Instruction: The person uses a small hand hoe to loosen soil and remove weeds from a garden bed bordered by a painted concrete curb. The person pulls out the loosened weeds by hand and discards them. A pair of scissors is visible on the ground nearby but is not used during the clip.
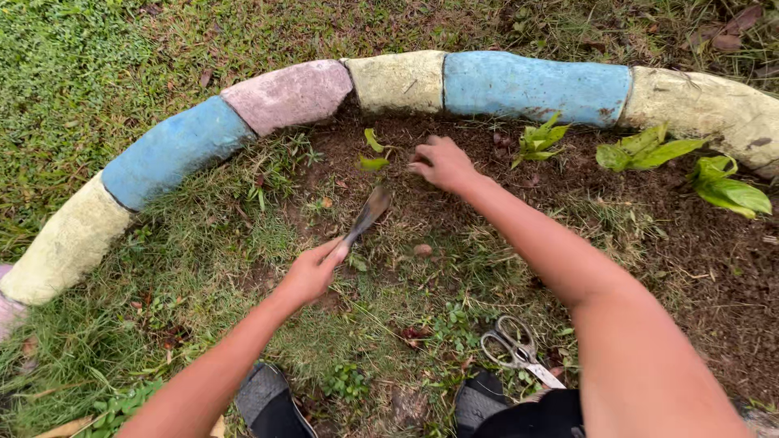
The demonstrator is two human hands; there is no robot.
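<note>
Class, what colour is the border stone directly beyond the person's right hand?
Pale yellow border stone, beyond the right hand; head view.

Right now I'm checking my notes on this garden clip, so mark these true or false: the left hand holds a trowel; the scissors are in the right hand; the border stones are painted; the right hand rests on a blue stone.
1. The left hand holds a trowel. True.
2. The scissors are in the right hand. False: they lie on the grass near the person's feet.
3. The border stones are painted. True: blue, pink and pale yellow.
4. The right hand rests on a blue stone. False: it is over the soil inside the border.
</note>
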